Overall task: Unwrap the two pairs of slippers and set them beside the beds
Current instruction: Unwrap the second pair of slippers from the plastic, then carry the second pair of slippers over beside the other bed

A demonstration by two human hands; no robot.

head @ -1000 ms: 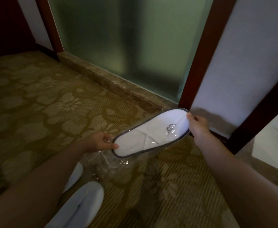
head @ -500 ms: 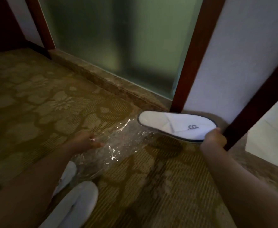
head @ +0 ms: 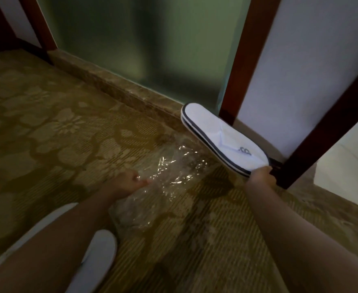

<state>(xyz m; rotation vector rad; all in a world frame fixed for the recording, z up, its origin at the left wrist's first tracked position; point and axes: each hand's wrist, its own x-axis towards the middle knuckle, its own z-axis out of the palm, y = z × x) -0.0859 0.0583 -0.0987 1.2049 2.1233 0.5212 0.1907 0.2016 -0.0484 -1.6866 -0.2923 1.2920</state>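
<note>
A flat white pair of slippers (head: 220, 136) with a dark rim and a small logo is out of its wrapper and held in the air at the right. My right hand (head: 261, 176) grips its near end. The empty clear plastic wrapper (head: 165, 182) hangs crumpled over the carpet, pinched at its left end by my left hand (head: 127, 183). Below my left arm, a white slipper (head: 98, 256) lies on the carpet, with part of a second one (head: 46, 220) showing behind the arm.
Patterned brown carpet (head: 46, 134) covers the floor. A stone sill (head: 118, 89) runs under a frosted glass panel (head: 144, 39). Dark red wooden frame posts (head: 243, 60) and a white wall (head: 313, 70) stand at the right.
My right hand has pulled the slipper pair out of the wrapper and swung it to the right. My left hand keeps the emptied wrapper, which now trails loose.
</note>
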